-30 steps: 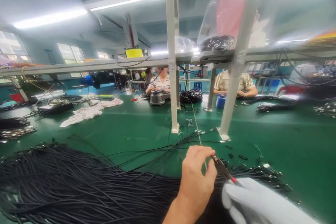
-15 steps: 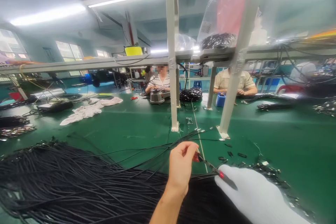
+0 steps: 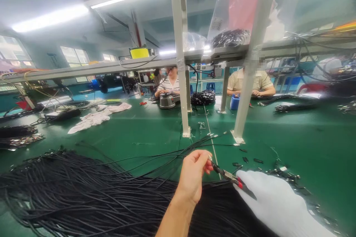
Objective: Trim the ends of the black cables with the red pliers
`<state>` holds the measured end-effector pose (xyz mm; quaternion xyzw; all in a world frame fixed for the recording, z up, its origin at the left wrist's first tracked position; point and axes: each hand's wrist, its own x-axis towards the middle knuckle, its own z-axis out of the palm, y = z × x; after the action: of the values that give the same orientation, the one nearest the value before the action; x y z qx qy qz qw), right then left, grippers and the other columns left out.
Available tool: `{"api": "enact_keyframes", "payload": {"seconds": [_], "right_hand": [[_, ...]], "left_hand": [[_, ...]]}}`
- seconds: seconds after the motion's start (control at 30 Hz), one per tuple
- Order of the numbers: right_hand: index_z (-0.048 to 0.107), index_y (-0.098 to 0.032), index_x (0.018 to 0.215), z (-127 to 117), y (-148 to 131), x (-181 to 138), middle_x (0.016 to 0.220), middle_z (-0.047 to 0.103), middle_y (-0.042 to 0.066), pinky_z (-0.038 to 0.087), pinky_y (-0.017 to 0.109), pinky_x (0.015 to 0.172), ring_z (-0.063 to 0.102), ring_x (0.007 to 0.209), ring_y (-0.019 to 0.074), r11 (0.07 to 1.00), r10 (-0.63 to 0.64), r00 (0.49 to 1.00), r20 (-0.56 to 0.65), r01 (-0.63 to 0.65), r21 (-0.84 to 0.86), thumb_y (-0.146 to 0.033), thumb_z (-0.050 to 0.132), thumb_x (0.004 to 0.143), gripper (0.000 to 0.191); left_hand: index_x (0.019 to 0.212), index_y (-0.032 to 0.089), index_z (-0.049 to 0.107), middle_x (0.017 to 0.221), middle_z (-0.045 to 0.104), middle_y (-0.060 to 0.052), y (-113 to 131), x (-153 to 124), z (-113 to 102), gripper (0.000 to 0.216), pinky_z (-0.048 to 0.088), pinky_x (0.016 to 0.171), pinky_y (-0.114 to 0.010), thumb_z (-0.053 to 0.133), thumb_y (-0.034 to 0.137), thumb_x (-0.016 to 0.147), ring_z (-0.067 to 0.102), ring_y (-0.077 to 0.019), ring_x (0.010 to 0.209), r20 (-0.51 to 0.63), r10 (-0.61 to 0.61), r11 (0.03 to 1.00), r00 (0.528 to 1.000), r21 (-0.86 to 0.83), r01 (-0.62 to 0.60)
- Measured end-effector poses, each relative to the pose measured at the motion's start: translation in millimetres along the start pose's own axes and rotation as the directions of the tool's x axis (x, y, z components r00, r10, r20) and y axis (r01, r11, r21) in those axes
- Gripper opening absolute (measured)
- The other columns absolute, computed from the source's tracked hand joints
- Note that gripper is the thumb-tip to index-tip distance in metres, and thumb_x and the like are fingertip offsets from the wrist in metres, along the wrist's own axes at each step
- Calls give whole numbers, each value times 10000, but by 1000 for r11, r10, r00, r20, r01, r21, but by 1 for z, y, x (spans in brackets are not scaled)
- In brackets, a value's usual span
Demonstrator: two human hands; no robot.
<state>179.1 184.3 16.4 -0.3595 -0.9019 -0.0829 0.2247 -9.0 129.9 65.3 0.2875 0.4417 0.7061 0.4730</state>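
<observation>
Your left hand (image 3: pixel 194 173) is bare, with thumb and forefinger pinched together just at the nose of the pliers (image 3: pixel 231 177). They seem to close on a cable end (image 3: pixel 210 160), though it is too small to make out clearly. Your right hand (image 3: pixel 271 202), in a white glove, is wrapped tight around the red-marked grips of the pliers, and the tool points up and to the left towards that pinch. The split probably gives the bare fingertips a feel for the thin piece while the gloved hand takes the squeeze of the tool.

Both hands work over the near edge of the cable pile (image 3: pixel 83 196). It lies spread across the green worktop (image 3: pixel 306 144), so the next strand is close by. A few loose strands fan out from the pile towards the white post (image 3: pixel 180 81). Small black bits (image 3: pixel 244 159) lie scattered on the worktop just beyond the pliers. A white cloth (image 3: pixel 97 116) lies well apart to the left, and two people (image 3: pixel 170 86) sit working on the far side.

A second ago your left hand sat lower and lay over the tool, hiding most of its nose. Now it has turned and lifted, so the pinch is at the very tip and the pliers show along their full length. In the last half second both hands have shifted a little to the right, and the grip looks unchanged.
</observation>
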Motion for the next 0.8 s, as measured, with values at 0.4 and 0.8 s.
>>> {"api": "enact_keyframes", "payload": {"seconds": [0.4,0.8], "right_hand": [[634,-276,922,-6,8,-4,846,681,43,428,339,607,626,699,215,963,259,961,-100,-265,-56,-416,421,919,255],[702,-281,960,-45,38,9,917,733,133,407,375,493,654,642,304,646,732,660,171,-751,135,-621,481,807,434]], "left_hand": [[766,116,664,810,680,-30,13,8,-17,342,461,554,-183,849,382,657,576,-65,609,-74,72,987,995,-138,-81],[844,128,726,842,736,-62,-5,-5,10,207,560,731,-298,815,225,685,674,-147,696,59,130,991,990,29,-131]]}}
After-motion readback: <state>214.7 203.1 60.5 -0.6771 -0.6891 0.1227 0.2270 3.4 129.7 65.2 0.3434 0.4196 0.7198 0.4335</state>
